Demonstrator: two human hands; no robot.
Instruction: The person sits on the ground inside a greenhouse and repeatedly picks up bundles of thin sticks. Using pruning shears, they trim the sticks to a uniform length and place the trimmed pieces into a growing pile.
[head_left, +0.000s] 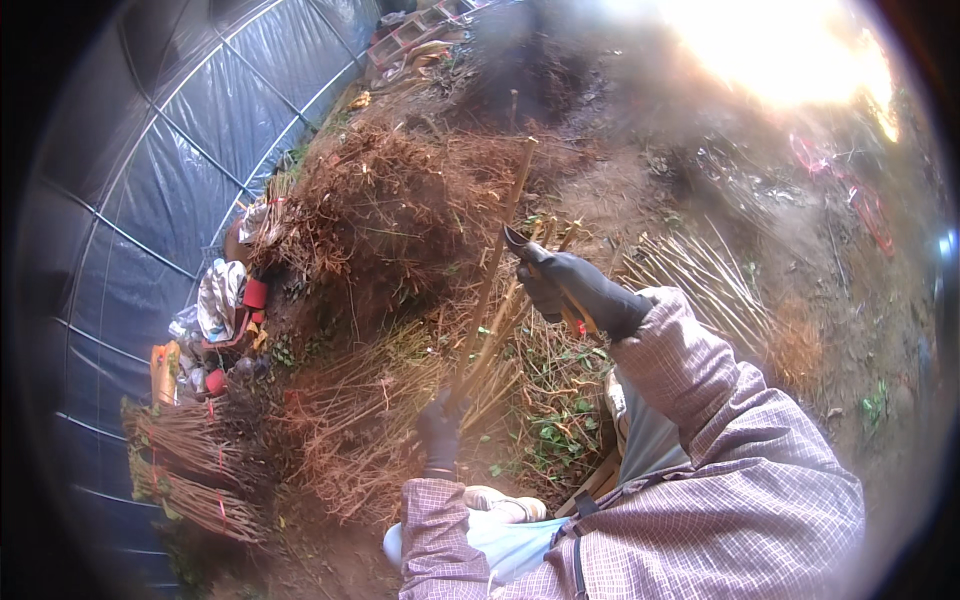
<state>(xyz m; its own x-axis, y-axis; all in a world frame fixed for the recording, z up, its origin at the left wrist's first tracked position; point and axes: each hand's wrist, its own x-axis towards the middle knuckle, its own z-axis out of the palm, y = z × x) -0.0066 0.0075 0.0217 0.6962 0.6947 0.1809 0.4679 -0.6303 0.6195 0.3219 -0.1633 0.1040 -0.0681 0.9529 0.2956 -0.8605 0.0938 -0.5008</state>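
Pruning shears (551, 274) with yellow-orange handles are held in my right hand (574, 292), which wears a dark glove. Their dark curved blade lies close beside a long woody stem (491, 274); whether it touches the stem is not clear. My left hand (441, 427), also in a dark glove, grips the lower ends of a few such stems, which slant up past the shears. Under and around my hands lie loose thin stems with reddish roots (352, 435) and cut bits with green leaves (562, 431).
A large heap of reddish roots (397, 187) lies ahead. Bundles tied with red string (199, 465) lie at the left, near bags (221, 300) and a plastic-sheet wall (150, 225) on metal hoops. Cut pale stems (697, 285) lie at the right.
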